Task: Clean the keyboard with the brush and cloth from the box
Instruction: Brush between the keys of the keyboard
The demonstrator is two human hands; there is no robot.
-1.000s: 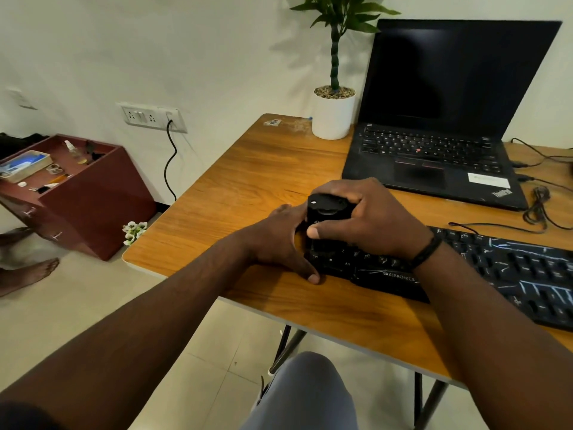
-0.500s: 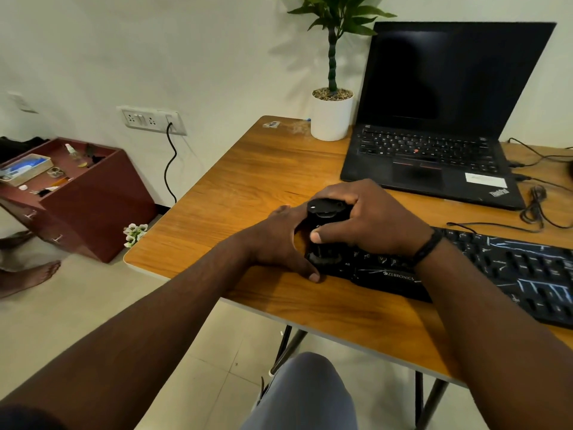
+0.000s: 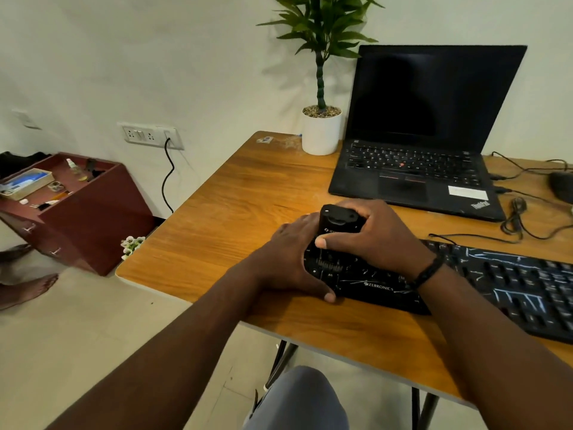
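A black keyboard (image 3: 511, 283) with pale streak markings lies along the table's front right. My right hand (image 3: 375, 237) grips a black block-shaped brush (image 3: 338, 220) and holds it down on the keyboard's left end; its bristles are hidden among the keys. My left hand (image 3: 291, 259) wraps round the keyboard's left end, thumb on the front edge. No cloth and no box can be made out on the table.
The wooden table (image 3: 232, 212) carries an open black laptop (image 3: 418, 169) behind the keyboard, a white potted plant (image 3: 321, 135) at the back, and coiled cables (image 3: 514, 218) and a dark mouse (image 3: 562, 184) at the right. A red cabinet (image 3: 90, 212) stands on the floor at the left.
Both hands keep their holds. The brush has barely shifted on the keyboard's left end; mostly my head has moved a little.
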